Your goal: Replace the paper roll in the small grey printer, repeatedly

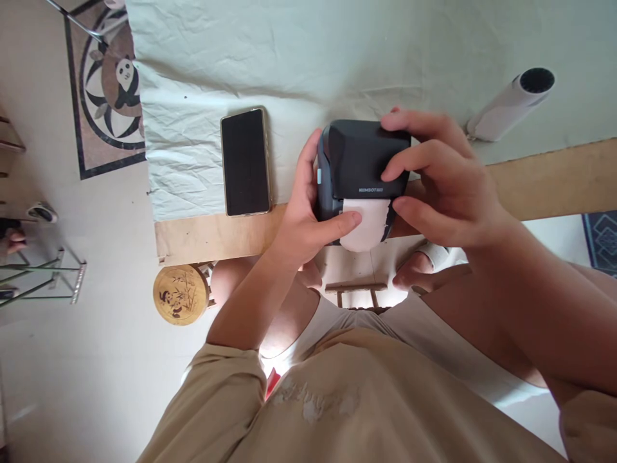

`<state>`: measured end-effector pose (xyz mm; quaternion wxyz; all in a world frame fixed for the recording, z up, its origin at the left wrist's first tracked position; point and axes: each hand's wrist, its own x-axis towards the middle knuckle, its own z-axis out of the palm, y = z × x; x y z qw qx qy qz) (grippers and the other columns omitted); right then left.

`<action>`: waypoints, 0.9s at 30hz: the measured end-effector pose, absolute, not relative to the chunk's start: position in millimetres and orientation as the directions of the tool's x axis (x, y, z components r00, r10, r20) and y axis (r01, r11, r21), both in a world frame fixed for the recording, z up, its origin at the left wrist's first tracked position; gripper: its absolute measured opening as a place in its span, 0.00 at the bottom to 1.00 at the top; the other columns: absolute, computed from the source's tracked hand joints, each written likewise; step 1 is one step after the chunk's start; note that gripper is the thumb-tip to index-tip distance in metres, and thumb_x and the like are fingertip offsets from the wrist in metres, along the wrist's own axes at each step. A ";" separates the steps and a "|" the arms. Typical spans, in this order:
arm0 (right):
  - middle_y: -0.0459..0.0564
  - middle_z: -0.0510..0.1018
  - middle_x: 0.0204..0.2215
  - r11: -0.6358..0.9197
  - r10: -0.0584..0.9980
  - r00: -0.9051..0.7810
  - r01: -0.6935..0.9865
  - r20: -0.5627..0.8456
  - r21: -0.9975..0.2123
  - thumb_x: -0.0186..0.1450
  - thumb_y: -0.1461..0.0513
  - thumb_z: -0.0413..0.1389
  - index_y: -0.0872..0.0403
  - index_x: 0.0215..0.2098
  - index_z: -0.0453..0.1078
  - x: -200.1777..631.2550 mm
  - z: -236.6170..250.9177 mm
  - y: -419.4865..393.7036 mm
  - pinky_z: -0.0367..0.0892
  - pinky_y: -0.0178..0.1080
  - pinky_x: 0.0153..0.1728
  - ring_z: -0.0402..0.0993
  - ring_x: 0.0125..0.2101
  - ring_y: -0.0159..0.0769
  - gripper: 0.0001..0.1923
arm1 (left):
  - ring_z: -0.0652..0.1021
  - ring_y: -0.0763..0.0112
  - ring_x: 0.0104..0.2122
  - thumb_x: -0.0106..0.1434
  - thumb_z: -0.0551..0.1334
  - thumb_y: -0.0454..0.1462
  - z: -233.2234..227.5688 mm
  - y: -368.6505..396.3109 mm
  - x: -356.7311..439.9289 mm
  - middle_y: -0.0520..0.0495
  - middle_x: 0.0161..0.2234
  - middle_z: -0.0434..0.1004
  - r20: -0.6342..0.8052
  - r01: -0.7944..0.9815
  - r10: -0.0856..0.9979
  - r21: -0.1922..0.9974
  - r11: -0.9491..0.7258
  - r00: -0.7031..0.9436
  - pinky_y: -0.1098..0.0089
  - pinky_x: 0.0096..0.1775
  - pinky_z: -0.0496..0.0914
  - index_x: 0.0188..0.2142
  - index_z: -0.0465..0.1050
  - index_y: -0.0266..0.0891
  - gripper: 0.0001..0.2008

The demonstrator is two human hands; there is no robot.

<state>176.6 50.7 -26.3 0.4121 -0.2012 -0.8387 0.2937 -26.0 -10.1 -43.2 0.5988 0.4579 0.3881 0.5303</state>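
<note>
A small dark grey label printer is held just above the table's near edge. A strip of white label paper sticks out of its front slot. My left hand grips the printer's left side, and its thumb lies across the paper. My right hand wraps the top and right side of the printer, fingers curled over its lid. Both forearms reach in from below, over my beige shirt.
A phone with a dark screen lies face up on the creased white cloth, left of the printer. A white tube lies at the right. The wooden table edge runs across. A round wooden stool and a panda rug are on the floor.
</note>
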 end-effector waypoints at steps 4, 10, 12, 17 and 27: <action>0.50 0.63 0.61 0.551 0.731 -0.524 0.077 0.436 -0.831 0.66 0.58 0.54 0.46 0.53 0.65 174.8 -31.4 49.3 0.73 0.40 0.53 0.69 0.56 0.34 0.16 | 0.69 0.53 0.63 0.48 0.74 0.43 -44.1 -9.7 -25.5 0.48 0.65 0.62 0.022 -0.282 0.993 0.959 0.011 0.115 0.56 0.63 0.68 0.64 0.51 0.53 0.48; 0.47 0.70 0.50 0.394 0.756 -0.588 0.057 0.288 -0.917 0.66 0.52 0.56 0.40 0.64 0.54 174.0 -38.2 51.4 0.71 0.31 0.35 0.71 0.38 0.26 0.30 | 0.71 0.56 0.62 0.58 0.66 0.50 -31.0 -12.0 -17.2 0.50 0.60 0.69 0.021 -0.369 0.997 0.930 0.010 0.078 0.61 0.59 0.71 0.59 0.59 0.52 0.32; 0.47 0.71 0.49 0.413 0.761 -0.577 0.076 0.298 -0.908 0.66 0.52 0.56 0.41 0.64 0.54 174.3 -39.4 51.8 0.71 0.31 0.34 0.71 0.37 0.26 0.30 | 0.71 0.58 0.63 0.64 0.61 0.51 -25.3 -13.2 -13.8 0.50 0.58 0.71 -0.034 -0.381 0.998 0.923 0.053 0.057 0.62 0.59 0.72 0.58 0.59 0.51 0.26; 0.47 0.71 0.50 0.424 0.750 -0.586 0.069 0.308 -0.903 0.65 0.52 0.58 0.41 0.64 0.54 175.3 -43.2 53.6 0.72 0.31 0.36 0.72 0.39 0.27 0.32 | 0.70 0.59 0.63 0.65 0.60 0.47 -21.7 -12.7 -11.8 0.49 0.59 0.69 -0.027 -0.405 0.998 0.913 0.047 0.053 0.61 0.61 0.71 0.57 0.61 0.49 0.22; 0.49 0.70 0.51 0.470 0.745 -0.580 0.106 0.330 -0.876 0.63 0.53 0.59 0.42 0.65 0.53 176.1 -51.4 54.5 0.74 0.32 0.35 0.73 0.39 0.28 0.35 | 0.68 0.61 0.65 0.64 0.61 0.47 -24.3 -11.0 -14.1 0.52 0.60 0.70 -0.023 -0.438 0.998 0.898 0.043 0.052 0.63 0.61 0.71 0.55 0.63 0.50 0.21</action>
